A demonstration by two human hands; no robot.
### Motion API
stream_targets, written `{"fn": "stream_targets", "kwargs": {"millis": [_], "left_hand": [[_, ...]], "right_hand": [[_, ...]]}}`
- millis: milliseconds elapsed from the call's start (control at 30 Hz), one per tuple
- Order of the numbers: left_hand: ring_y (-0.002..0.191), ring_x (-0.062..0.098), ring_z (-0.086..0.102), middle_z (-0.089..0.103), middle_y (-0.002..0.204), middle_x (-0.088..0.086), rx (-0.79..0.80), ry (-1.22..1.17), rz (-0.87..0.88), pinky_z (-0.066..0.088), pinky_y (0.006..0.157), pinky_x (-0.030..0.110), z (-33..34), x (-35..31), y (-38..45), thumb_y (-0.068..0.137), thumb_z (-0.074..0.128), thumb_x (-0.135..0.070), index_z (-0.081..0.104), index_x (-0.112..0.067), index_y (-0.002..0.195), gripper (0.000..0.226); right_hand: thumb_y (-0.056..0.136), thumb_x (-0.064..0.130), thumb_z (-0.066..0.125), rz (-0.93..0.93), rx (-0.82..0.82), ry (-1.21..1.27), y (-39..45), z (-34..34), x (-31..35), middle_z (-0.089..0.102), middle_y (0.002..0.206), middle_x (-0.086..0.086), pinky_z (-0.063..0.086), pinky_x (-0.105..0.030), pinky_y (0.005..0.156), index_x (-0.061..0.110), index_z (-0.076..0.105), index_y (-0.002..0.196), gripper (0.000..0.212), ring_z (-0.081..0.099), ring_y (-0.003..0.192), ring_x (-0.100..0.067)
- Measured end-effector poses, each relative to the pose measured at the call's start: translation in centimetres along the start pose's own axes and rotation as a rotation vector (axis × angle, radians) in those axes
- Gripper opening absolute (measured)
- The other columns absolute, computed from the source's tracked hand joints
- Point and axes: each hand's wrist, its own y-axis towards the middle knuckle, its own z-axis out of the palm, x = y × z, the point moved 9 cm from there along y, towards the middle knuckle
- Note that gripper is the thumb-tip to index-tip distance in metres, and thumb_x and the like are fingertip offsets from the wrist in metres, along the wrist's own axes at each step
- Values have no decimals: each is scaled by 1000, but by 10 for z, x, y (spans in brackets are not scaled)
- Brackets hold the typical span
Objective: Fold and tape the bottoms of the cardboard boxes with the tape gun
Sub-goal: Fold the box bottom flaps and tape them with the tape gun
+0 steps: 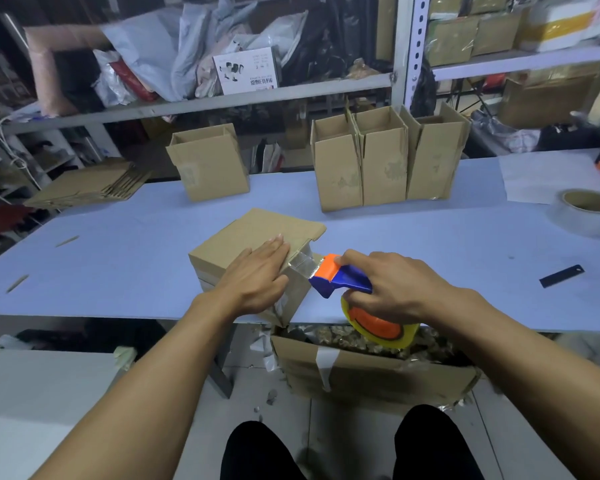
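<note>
A cardboard box [253, 237] is set bottom-up near the front edge of the blue table [118, 265], its flaps folded shut; it is pressed down by the left hand [257, 275], which is laid flat on the folded bottom with fingers straight and nothing grasped; the tape gun [343, 282], orange and blue with a yellowish roll below, is grasped by the right hand [392, 289], fingers curled round its handle; a strip of clear tape [302, 263] is stretched from the gun's blade to the box's right edge. Three finished boxes [385, 161] are stood open-side-up at the back, touching one another; a fourth box [208, 161] is stood apart to their left; flat cardboard [84, 185] is stacked at the far left; a spare tape roll [586, 213] is seen on the right.
</note>
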Motion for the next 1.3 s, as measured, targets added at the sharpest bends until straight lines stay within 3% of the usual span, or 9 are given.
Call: {"fn": "stream_targets", "kwargs": {"millis": [300, 467, 567, 633, 700, 867, 1000, 1100, 1300], "left_hand": [[151, 13, 8, 6, 165, 0, 13, -27, 2, 12, 119, 35, 0, 4, 3, 88, 34, -34, 14, -17, 157, 74], [146, 18, 25, 30, 159, 6, -32, -106, 13, 28, 112, 35, -10, 1, 3, 74, 31, -48, 44, -11, 141, 77], [120, 26, 52, 62, 123, 7, -108, -168, -7, 45, 95, 40, -13, 5, 13, 79, 47, -45, 60, -9, 111, 49], [94, 27, 59, 63, 91, 3, -187, -176, -17, 49, 77, 43, -13, 9, 17, 83, 54, -41, 59, -12, 92, 30], [89, 25, 60, 58, 78, -2, -243, -190, -22, 49, 70, 43, -12, 10, 20, 81, 56, -38, 56, -17, 83, 21], [84, 28, 52, 58, 88, 3, -320, -81, -81, 39, 65, 36, -13, 4, 27, 74, 62, -22, 55, -12, 90, 20], [87, 29, 49, 53, 90, 4, -338, -70, -132, 37, 67, 36, -13, -1, 32, 78, 62, -22, 47, -12, 87, 20], [91, 32, 49, 53, 96, 7, -336, -54, -160, 44, 73, 43, -15, -7, 34, 78, 59, -16, 37, -16, 85, 23], [92, 32, 48, 54, 99, 9, -328, -49, -157, 39, 71, 40, -16, -10, 33, 77, 61, -16, 38, -15, 86, 25]], "right_hand": [[87, 42, 49, 18, 93, -146, 15, 11, 19, 58, 97, -2, 37, -33, 65, 38, 41, 125, 40, 56, 86, -28], [89, 57, 46, 30, 99, -180, 34, 16, 27, 59, 104, -3, 36, -34, 68, 36, 47, 122, 39, 50, 85, -27], [86, 72, 41, 17, 81, -179, 45, 20, 33, 57, 94, 0, 33, -34, 64, 36, 50, 113, 46, 50, 83, -24], [87, 71, 42, 13, 62, -174, 51, 21, 34, 58, 94, 1, 31, -34, 62, 36, 50, 113, 44, 51, 83, -23], [88, 68, 44, 9, 60, -161, 56, 22, 33, 62, 98, 1, 30, -33, 61, 37, 50, 114, 41, 52, 85, -24], [86, 67, 47, 11, 85, -119, 61, 24, 32, 59, 92, 3, 32, -32, 61, 40, 53, 110, 37, 52, 85, -23], [85, 66, 50, 41, 158, -66, 63, 22, 29, 53, 78, 10, 31, -31, 58, 38, 55, 95, 30, 53, 85, -22], [83, 66, 52, 76, 227, -2, 66, 24, 25, 57, 81, 12, 34, -30, 60, 39, 58, 96, 30, 54, 87, -19], [80, 67, 56, 104, 338, 48, 74, 21, 25, 60, 86, 13, 38, -31, 65, 44, 63, 92, 27, 56, 90, -17]]}}
